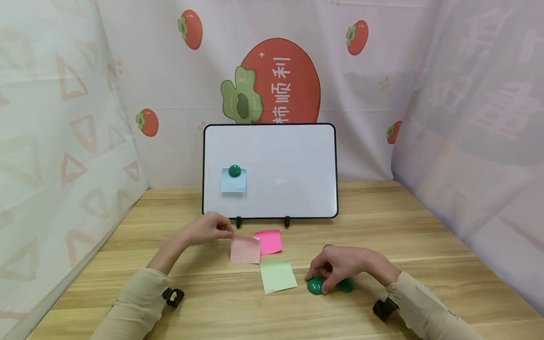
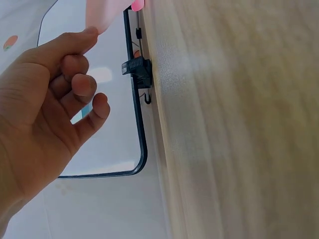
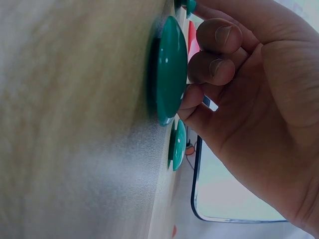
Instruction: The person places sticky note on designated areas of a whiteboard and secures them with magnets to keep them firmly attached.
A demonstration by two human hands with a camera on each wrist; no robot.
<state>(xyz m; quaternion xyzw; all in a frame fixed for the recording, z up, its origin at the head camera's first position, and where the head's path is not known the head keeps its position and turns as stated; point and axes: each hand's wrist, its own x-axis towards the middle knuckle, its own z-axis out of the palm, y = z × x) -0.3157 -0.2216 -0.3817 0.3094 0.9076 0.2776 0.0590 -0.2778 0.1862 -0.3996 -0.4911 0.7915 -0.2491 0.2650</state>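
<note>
In the head view my left hand [image 1: 208, 229] pinches a pale pink sticky note [image 1: 245, 250] by its top left corner. The note overlaps a bright pink sticky note [image 1: 270, 241] on the table. My right hand [image 1: 340, 264] has its thumb and index finger around a round green magnet [image 1: 315, 285] at the table surface. A second green magnet [image 1: 346, 284] lies under that hand, and another green magnet [image 3: 178, 144] shows beyond it in the right wrist view. Left of the right hand lies a light green sticky note [image 1: 278, 276].
A whiteboard [image 1: 293, 170] stands at the back on small black feet [image 1: 287, 221]. On it, a green magnet [image 1: 234, 171] holds a light blue sticky note [image 1: 233, 184]. Printed cloth [image 1: 178, 85] hangs behind and along both sides of the wooden table [image 1: 221, 311].
</note>
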